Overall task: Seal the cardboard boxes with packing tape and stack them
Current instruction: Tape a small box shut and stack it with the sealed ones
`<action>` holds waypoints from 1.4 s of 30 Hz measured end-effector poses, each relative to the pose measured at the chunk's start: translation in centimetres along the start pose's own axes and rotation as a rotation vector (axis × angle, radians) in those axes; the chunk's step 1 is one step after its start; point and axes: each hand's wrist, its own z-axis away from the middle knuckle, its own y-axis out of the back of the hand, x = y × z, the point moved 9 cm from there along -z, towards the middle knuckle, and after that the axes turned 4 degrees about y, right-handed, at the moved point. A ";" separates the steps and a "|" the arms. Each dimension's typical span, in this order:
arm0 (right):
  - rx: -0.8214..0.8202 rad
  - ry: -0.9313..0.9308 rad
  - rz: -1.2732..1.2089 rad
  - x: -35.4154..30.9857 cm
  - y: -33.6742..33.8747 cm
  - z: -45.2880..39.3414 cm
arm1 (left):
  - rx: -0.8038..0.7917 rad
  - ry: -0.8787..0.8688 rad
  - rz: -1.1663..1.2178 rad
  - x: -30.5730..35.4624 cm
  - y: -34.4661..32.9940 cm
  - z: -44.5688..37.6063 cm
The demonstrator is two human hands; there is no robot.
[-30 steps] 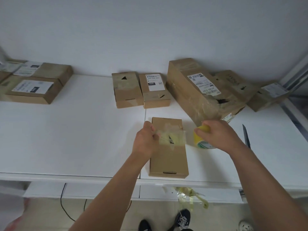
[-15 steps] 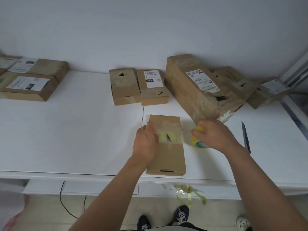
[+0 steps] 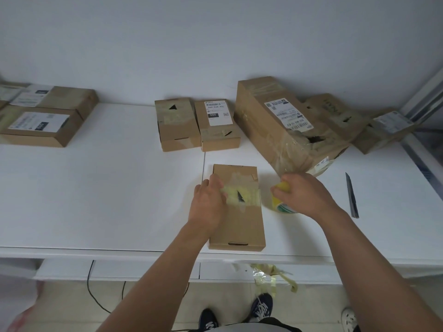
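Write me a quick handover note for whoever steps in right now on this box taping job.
Left hand presses the tape strip onto the small box at the table's front edge.
Right hand grips the yellow tape roll just right of that box; strip not yet cut.
Knife lies further right.
Two small boxes stand behind, a large box to their right, more far left and right.
Left: cut the tape, smooth it down, stack the boxes.
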 end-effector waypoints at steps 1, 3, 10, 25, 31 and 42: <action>-0.006 0.000 0.001 0.0 -0.1 0.0 | 0.004 0.003 -0.004 0.0 0.0 0.1; -0.014 -0.003 0.003 -0.1 -0.2 0.0 | 0.019 0.014 0.001 -0.3 0.0 0.2; -0.015 0.008 0.012 0.0 -0.4 0.1 | 0.011 0.096 0.159 -1.9 -0.2 -0.1; 0.021 0.005 -0.023 0.4 -0.5 0.2 | 0.187 -0.061 -0.152 0.0 0.8 0.7; 0.040 0.035 -0.024 -0.1 -0.6 0.1 | 0.032 -0.385 -0.176 7.0 -2.0 -0.9; 0.042 0.040 -0.070 0.5 -0.8 -0.4 | -0.184 -0.181 -0.592 4.7 -7.2 -4.2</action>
